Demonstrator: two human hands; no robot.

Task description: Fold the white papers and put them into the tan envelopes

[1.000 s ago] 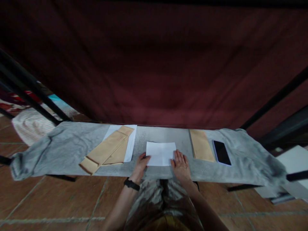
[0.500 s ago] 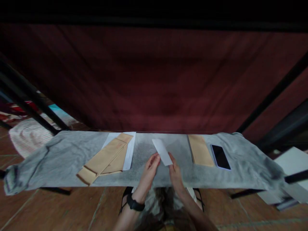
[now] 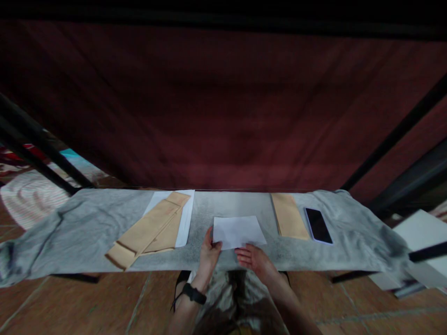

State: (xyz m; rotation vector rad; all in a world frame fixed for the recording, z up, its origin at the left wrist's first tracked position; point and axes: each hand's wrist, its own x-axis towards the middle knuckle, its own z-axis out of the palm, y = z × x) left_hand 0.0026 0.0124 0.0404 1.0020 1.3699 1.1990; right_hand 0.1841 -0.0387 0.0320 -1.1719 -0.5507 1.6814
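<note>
A white sheet of paper (image 3: 238, 231) is spread over the grey cloth in front of me, its wide side facing up. My left hand (image 3: 210, 247) grips the sheet's lower left corner, thumb on top and fingers at the side edge. At the sheet's lower edge is my right hand (image 3: 254, 257), fingers stretched out and apart; whether they touch the paper I cannot tell. Brown paper envelopes (image 3: 153, 228) lie slantwise to the left, over white paper (image 3: 187, 222). To the right rests a stack of brown envelopes (image 3: 289, 217).
The grey cloth (image 3: 87, 232) covers a narrow table. A phone (image 3: 318, 225) lies right of the stack. Behind the table hangs a dark red curtain (image 3: 223, 116), with black metal bars (image 3: 387, 135) at the sides. White boxes (image 3: 424, 239) stand at the far right.
The white paper has turned from a narrow, slanted strip to a wide, flatter sheet. My right hand has moved from its right edge to below it, fingers now extended. The left still holds it.
</note>
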